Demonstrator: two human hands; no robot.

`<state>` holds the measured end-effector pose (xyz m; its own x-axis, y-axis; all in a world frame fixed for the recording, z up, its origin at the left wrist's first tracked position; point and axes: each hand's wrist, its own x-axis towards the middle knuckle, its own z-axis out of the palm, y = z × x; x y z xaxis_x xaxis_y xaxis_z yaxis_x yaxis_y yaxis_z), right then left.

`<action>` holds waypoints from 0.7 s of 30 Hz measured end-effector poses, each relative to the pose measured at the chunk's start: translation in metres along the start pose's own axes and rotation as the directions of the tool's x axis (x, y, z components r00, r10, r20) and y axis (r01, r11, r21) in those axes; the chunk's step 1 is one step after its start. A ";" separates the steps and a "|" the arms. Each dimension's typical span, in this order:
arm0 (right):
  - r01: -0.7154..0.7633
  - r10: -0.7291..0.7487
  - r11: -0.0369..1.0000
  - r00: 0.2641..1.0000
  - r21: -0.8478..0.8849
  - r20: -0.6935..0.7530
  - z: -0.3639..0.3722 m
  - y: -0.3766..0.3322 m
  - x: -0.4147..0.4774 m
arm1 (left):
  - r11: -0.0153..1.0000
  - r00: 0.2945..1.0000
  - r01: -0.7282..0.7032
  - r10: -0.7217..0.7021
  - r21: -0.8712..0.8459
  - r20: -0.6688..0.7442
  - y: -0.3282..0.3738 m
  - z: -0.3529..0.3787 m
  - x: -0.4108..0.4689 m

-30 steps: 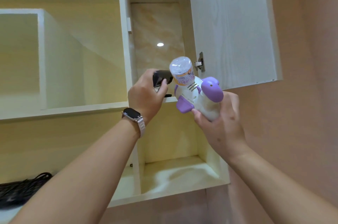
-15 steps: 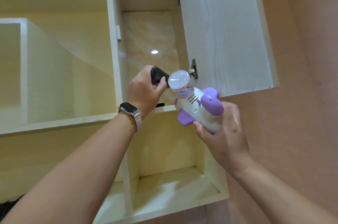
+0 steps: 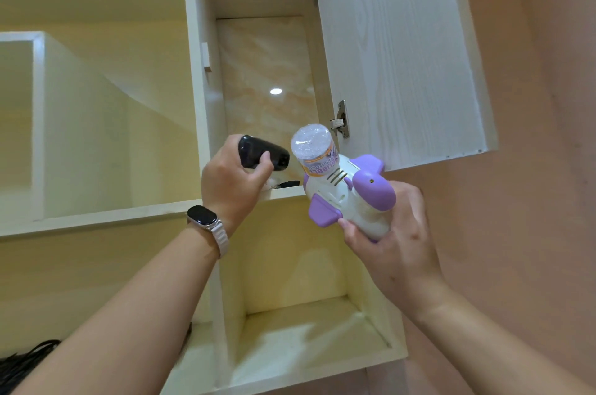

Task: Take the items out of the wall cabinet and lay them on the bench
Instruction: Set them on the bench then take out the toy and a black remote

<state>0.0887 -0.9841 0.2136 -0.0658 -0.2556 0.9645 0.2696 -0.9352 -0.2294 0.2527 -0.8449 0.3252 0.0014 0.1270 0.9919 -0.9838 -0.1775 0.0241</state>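
We are observing the left hand [image 3: 233,183] closing around a black object [image 3: 263,152] just outside the wall cabinet [image 3: 206,56], while the right hand [image 3: 392,241] is gripping a white and purple bubble toy [image 3: 343,193], its long axis tilting up and left (clear bottle end uppermost). A small dark item [image 3: 289,183] is lying on the shelf directly beyond the left hand, the nearer one. The desk is lying out of view; we are judging it below.

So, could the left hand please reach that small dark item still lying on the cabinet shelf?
Probably not yet: the left hand is right beside the small dark item, but its grip is full with a black device.
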 end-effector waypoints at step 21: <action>0.015 -0.016 1.000 0.999 -0.016 -0.031 0.009 -0.025 -0.012 | 0.987 0.997 0.060 -0.067 -0.150 -0.044 0.011 -0.043 -0.015</action>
<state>0.0920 -0.9553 0.2088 -0.0999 -0.2485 0.9635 0.2536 -0.9427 -0.2169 0.2343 -0.8072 0.3048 0.0595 0.1811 0.9817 -0.9977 -0.0210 0.0643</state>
